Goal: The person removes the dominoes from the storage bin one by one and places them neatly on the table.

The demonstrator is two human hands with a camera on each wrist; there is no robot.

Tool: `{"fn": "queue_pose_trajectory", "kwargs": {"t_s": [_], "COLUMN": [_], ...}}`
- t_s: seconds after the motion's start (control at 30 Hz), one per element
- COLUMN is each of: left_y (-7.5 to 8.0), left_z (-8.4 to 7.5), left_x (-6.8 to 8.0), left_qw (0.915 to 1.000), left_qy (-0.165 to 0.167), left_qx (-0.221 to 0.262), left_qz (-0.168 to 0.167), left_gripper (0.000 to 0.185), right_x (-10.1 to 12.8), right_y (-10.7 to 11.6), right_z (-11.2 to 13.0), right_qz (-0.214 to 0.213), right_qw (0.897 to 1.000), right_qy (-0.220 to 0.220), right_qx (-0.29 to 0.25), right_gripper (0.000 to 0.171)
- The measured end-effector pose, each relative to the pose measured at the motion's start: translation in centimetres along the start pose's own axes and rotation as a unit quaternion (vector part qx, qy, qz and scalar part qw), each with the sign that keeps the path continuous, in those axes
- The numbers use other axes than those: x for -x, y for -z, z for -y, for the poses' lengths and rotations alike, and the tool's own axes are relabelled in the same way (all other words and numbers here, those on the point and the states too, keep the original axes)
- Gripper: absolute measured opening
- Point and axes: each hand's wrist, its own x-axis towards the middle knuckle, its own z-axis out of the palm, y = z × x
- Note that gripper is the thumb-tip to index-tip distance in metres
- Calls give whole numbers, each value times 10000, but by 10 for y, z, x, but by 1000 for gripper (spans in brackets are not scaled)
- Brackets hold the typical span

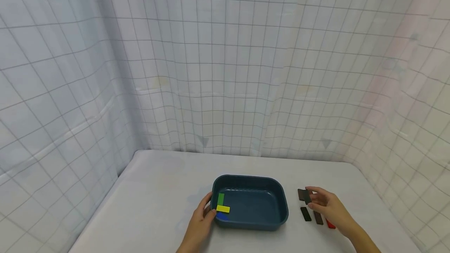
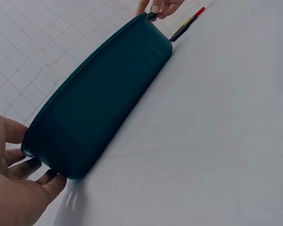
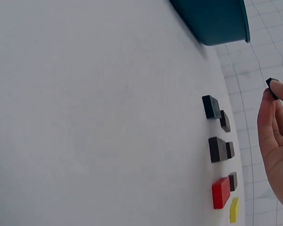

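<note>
A deep teal basin (image 1: 251, 206) stands on the white table. My left hand (image 1: 201, 221) holds its left end, thumb at the rim and fingers along the outer wall. Inside, at that end, lie a green block (image 1: 220, 198), a yellow block (image 1: 223, 209) and a blue block (image 1: 222, 216). To the basin's right, my right hand (image 1: 328, 206) pinches a flat dark block (image 3: 272, 87) between thumb and fingertips, raised over the table. Below and beside it lie a black block (image 1: 306, 214), a brown block (image 1: 318, 218) and a red block (image 1: 330, 224), partly covered by the hand in the head view.
In the right wrist view, several small dark blocks (image 3: 225, 121) form a second row behind the nearer ones, with a yellow block (image 3: 234, 210) at its end. Grid-patterned white curtains (image 1: 225, 69) enclose the table (image 1: 158, 206) at the back and sides.
</note>
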Motion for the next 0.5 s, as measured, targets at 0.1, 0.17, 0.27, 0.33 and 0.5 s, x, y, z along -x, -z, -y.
{"fn": "queue_pose_trajectory", "kwargs": {"t_s": [0.1,0.17,0.27,0.33,0.5], "left_y": [-1,-2,-3,-3,-2], "left_z": [0,0,-1,-1,-1], "left_x": [1,1,2,3,4], "left_qw": [10000,9999,9995,9993,9991], "left_qy": [-33,-14,54,29,3], "left_qx": [-43,-115,-241,-323,-388], "left_qz": [-56,-122,-188,-195,-178], "left_gripper": [59,59,58,58,58], "right_x": [6,10,18,22,32], "right_y": [8,14,24,31,45], "right_z": [-7,-12,-20,-25,-37], "right_qz": [-121,-196,-260,-268,-356], "right_qw": [9998,9995,9991,9989,9973], "right_qy": [-140,-228,-317,-359,-601], "right_qx": [41,64,96,128,224], "right_gripper": [64,64,64,64,65]}}
